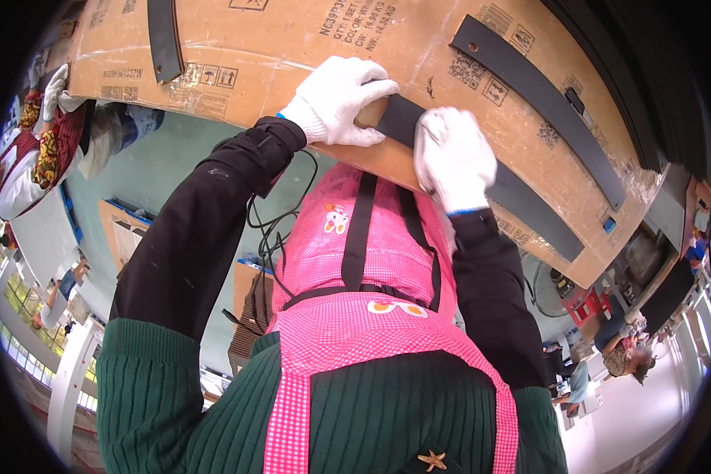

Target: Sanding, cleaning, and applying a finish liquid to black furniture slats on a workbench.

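A dark grey flat slat (532, 212) lies along the near edge of a cardboard-covered work surface (292, 75). My left hand (336, 103), in a white knitted glove, curls its thumb and fingers round the slat's left end. A small tan piece (370, 113) shows within that grip; its kind is unclear. My right hand (454, 158), gloved the same way, is closed over the slat a short way to the right. Its fingers are bent under and slightly blurred, so anything inside them is hidden.
Another dark slat (541, 103) lies farther back on the right, and one more (164, 39) at the far left. A small black object (574, 99) sits by the right slat. Black cables (272, 229) hang below the edge. Another person's gloved hand (54, 91) is at the left.
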A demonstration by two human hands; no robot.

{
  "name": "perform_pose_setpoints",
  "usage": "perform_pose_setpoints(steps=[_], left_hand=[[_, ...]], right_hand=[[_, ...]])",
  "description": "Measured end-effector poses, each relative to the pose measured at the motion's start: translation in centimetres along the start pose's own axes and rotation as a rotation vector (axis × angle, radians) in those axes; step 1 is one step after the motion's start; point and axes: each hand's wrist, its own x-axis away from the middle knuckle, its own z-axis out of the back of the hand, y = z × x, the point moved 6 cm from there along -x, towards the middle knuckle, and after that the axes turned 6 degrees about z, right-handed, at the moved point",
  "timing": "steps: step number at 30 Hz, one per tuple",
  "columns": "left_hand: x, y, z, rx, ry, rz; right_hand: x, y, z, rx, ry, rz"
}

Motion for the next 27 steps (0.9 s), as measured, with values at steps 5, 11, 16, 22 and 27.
perform_pose_setpoints(steps=[5, 11, 16, 22, 27], left_hand=[[-0.3, 0.1, -0.4, 0.009, -0.002, -0.01], [-0.1, -0.1, -0.1, 0.025, -0.053, 0.043], [0.1, -0.2, 0.0, 0.004, -0.047, 0.033], [0.0, -0.2, -0.1, 0.035, -0.042, 0.032], [0.2, -0.3, 0.2, 0.05, -0.048, 0.043]], right_hand=[[-0.7, -1.5, -1.1, 0.029, -0.021, 0.046], [8.9, 10.3, 0.2, 0.169, -0.068, -0.07], [2.2, 1.0, 0.3, 0.074, -0.174, -0.007], [3.5, 3.0, 0.4, 0.043, -0.167, -0.096], [10.8, 12.4, 3.0, -0.124, -0.049, -0.445]])
